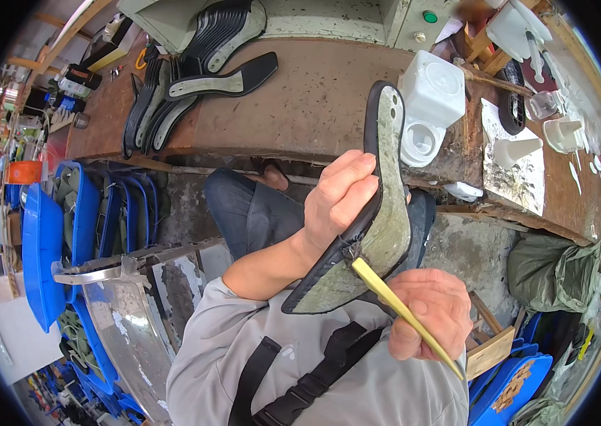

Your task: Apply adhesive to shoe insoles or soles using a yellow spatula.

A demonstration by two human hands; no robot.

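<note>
My left hand (346, 188) is wrapped round the waist of a black shoe sole (389, 163) and holds it up, tilted, in front of my chest. The sole's greyish-green inner face is turned up, with two small holes near its narrow end. Between the fingers of my right hand (425, 312) is a slim yellow brush (396, 302). Its dark bristle end touches the sole's wide part close to the black rim. Just beyond the sole's narrow end stands a square white plastic container (434, 89) with a round opening in front.
Several black soles (219, 85) lie stacked and fanned on the brown workbench (279, 99). White nozzle-like cones (517, 150) stand on a stained sheet at its right. Blue bins (43, 248) line the left, beside a worn metal frame (119, 319). A green sack (552, 273) sits right.
</note>
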